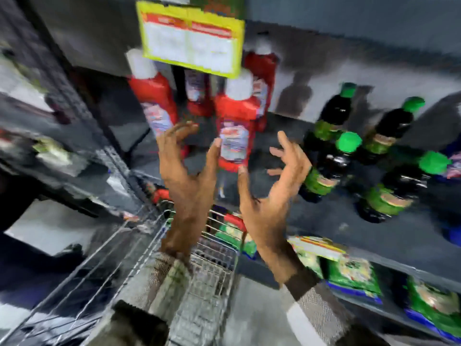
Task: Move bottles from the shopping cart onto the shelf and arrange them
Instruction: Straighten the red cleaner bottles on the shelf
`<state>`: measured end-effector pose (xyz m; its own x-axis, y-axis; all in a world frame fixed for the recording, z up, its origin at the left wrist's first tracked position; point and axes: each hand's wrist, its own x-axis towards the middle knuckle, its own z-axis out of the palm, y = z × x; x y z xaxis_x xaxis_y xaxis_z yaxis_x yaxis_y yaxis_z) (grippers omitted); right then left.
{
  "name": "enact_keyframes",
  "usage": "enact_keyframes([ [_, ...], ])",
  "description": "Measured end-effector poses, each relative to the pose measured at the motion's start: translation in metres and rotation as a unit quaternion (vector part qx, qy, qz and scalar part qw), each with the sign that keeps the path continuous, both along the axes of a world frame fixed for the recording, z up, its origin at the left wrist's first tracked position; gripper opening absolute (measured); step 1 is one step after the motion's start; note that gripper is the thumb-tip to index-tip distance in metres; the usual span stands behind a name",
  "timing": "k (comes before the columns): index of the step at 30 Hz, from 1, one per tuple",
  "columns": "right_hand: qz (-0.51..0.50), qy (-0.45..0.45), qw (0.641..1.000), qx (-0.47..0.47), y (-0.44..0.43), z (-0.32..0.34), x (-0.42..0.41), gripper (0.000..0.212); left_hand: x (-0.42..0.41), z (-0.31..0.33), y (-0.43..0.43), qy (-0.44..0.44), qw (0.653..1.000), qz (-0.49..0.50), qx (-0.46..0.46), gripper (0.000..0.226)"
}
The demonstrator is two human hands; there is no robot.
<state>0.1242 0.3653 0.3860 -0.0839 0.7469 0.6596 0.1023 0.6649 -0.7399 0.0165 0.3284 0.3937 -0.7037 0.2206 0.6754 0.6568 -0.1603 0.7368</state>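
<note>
Both hands raised in front of the dark grey metal shelf (311, 216), fingers spread and curled, holding nothing. Left hand (185, 168) just left of the front red plastic bottle with white cap and pale label (234, 126), thumb tip against or very near the label; motion blur too strong to tell which. Right hand (272, 186) just right of the same bottle, thumb tip near its base, palm turned inward. Bottle upright on the shelf board, at the front of a cluster of like red bottles (152, 96) standing behind and to the left.

Judged from shape and material: filled plastic, moderately heavy, stiff enough to take a firm squeeze, smooth and a little slippery on the glossy label, not fragile. Best hold likely at the flat sides around the label, one palm on each, or at the narrow shoulder under the cap for one-handed shifting.

Further right on the same board, a group of dark bottles with green caps and green labels (331, 156), well apart from the red ones, some leaning in the wide-angle view. Yellow price card (192, 38) hanging from the shelf above. Below, green snack packets (354, 273) on the lower shelf. Silver wire shopping cart (214, 268) under the wrists, close against the shelving; contents unclear through blur. Narrow aisle, dim light, pale floor at lower left.
</note>
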Motion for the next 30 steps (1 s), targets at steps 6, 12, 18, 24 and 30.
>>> enact_keyframes([
  [6,-0.083,-0.066,0.992,-0.070,0.025,-0.055,-0.097,0.096,-0.108,-0.064,0.018,-0.116,0.988,0.052,-0.090,0.079],
  [12,-0.230,-0.089,0.960,-0.135,0.043,-0.078,-0.134,0.136,-0.151,-0.098,0.053,-0.184,0.952,0.022,-0.242,0.123],
  [18,-0.212,-0.029,0.955,-0.208,0.064,-0.101,-0.128,0.115,-0.158,-0.109,0.057,-0.162,0.941,0.044,-0.293,0.096],
  [24,-0.264,-0.079,0.935,-0.222,0.066,-0.098,-0.133,0.102,-0.157,-0.111,0.057,-0.170,0.936,0.039,-0.306,0.097],
  [30,-0.309,-0.135,0.910,-0.242,0.065,-0.094,-0.142,0.104,-0.157,-0.111,0.055,-0.169,0.938,0.037,-0.300,0.099],
])
